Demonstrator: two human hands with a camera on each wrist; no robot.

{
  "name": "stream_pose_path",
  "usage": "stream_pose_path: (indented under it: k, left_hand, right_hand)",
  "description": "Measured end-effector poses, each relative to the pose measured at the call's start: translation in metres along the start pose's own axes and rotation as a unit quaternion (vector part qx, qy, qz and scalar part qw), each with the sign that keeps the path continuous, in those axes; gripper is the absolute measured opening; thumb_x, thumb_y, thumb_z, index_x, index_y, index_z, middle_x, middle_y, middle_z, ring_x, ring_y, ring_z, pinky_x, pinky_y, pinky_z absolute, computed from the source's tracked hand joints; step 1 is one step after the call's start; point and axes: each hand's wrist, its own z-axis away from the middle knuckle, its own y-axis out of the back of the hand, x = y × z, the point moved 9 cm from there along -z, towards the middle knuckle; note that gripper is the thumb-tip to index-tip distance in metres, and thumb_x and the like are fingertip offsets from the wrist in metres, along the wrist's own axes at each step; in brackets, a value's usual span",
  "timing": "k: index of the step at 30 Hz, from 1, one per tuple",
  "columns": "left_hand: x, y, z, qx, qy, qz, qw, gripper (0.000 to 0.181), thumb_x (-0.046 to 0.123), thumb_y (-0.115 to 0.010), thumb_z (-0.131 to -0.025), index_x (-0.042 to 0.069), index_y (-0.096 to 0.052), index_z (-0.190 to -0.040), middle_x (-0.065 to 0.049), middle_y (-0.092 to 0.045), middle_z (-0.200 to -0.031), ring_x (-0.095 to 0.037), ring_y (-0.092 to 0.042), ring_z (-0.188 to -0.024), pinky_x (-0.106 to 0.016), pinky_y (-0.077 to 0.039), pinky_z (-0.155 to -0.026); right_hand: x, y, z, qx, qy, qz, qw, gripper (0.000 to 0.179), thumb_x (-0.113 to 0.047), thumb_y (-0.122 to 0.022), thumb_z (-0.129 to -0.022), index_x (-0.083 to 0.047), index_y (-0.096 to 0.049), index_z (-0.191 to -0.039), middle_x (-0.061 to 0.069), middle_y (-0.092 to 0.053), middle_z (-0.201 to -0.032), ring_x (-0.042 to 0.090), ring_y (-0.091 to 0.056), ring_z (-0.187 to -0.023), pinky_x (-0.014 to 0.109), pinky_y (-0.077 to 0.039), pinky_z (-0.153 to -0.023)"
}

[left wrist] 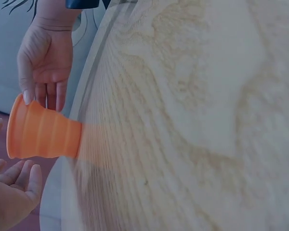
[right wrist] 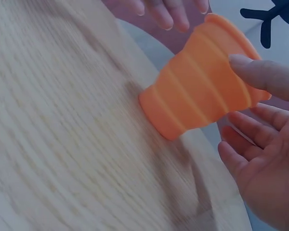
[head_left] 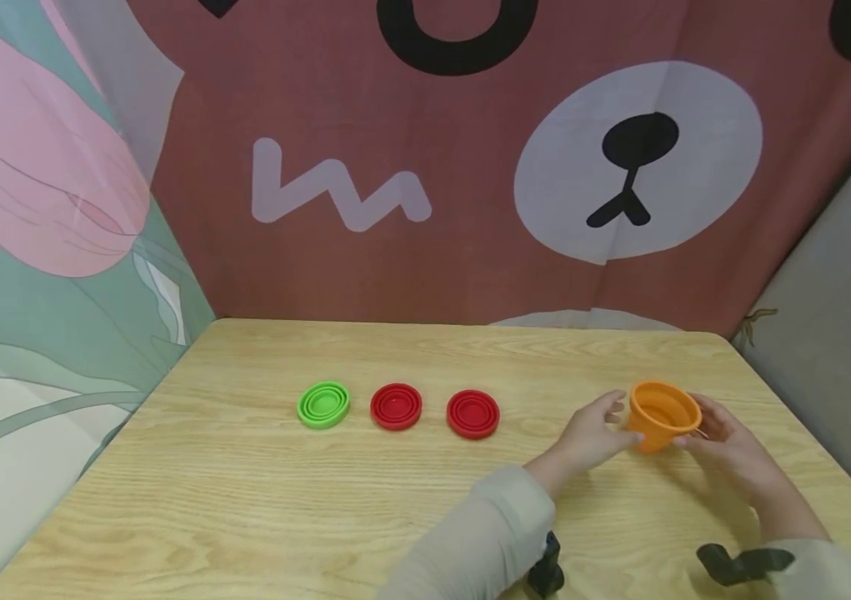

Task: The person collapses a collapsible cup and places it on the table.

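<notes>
An orange collapsible cup (head_left: 663, 414), extended to full height with stepped rings on its wall, stands upright at the right of the table. My right hand (head_left: 733, 454) holds it from the right; in the right wrist view the thumb (right wrist: 260, 74) lies on the wall below the rim, the fingers on the far side. My left hand (head_left: 592, 435) is on the cup's left with fingers spread and loosely bent. In the left wrist view, a small gap shows between the left fingertips (left wrist: 28, 168) and the cup (left wrist: 43, 130).
Three collapsed cups lie flat in a row left of the hands: a green one (head_left: 323, 405), a red one (head_left: 396, 407) and another red one (head_left: 473, 414). The wooden table (head_left: 230, 492) ends at a printed curtain (head_left: 463, 250) behind.
</notes>
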Motion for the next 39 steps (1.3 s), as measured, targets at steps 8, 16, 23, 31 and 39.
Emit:
stream_pose_path:
  k: [8,16,23,31,39]
  left_hand:
    - [0.003,-0.006,0.001,-0.006,-0.006,0.0,1.0,0.056,0.022,-0.066,-0.076,0.024,-0.041,-0.126,0.012,-0.05,-0.113,-0.005,-0.049,-0.099,-0.021,-0.043,-0.072]
    - [0.005,-0.006,0.002,0.003,-0.001,0.006,1.0,0.055,0.02,-0.066,-0.075,0.025,-0.043,-0.125,0.015,-0.051,-0.109,-0.004,-0.049,-0.095,-0.02,-0.044,-0.068]
    - [0.007,0.0,0.003,0.028,-0.012,0.019,0.9994,0.051,0.016,-0.067,-0.075,0.023,-0.047,-0.121,0.013,-0.053,-0.105,-0.003,-0.05,-0.092,-0.017,-0.043,-0.066]
    - [0.016,0.014,0.011,0.063,-0.009,0.063,0.996,0.046,0.011,-0.067,-0.074,0.019,-0.05,-0.117,0.011,-0.055,-0.097,-0.003,-0.051,-0.086,-0.017,-0.044,-0.062]
    - [0.022,0.031,0.019,0.085,-0.027,0.099,0.9911,0.045,0.005,-0.066,-0.074,0.017,-0.052,-0.114,0.01,-0.054,-0.091,-0.003,-0.052,-0.082,-0.015,-0.045,-0.061]
  right_hand:
    - [0.0,-0.002,0.004,0.006,0.032,-0.058,0.9978,0.053,0.011,-0.051,-0.08,-0.015,-0.037,-0.124,-0.014,-0.051,-0.111,-0.003,-0.048,-0.097,0.01,-0.04,-0.075]
    - [-0.002,-0.005,0.003,0.014,0.046,-0.089,0.9949,0.05,0.012,-0.051,-0.08,-0.014,-0.041,-0.121,-0.009,-0.053,-0.11,0.001,-0.051,-0.095,0.015,-0.044,-0.073]
    - [-0.012,-0.01,0.005,0.051,0.045,-0.075,0.9949,0.047,0.011,-0.051,-0.08,-0.015,-0.044,-0.118,-0.012,-0.053,-0.108,0.0,-0.051,-0.093,0.012,-0.043,-0.072]
    - [0.007,-0.002,-0.001,0.084,0.038,-0.062,0.9938,0.048,0.005,-0.056,-0.08,-0.016,-0.041,-0.12,-0.008,-0.049,-0.109,0.001,-0.052,-0.093,0.014,-0.044,-0.072]
    - [0.034,0.002,-0.009,0.1,0.023,-0.051,0.9934,0.058,-0.011,-0.061,-0.08,-0.011,-0.03,-0.129,0.002,-0.042,-0.115,0.004,-0.05,-0.095,0.014,-0.043,-0.074]
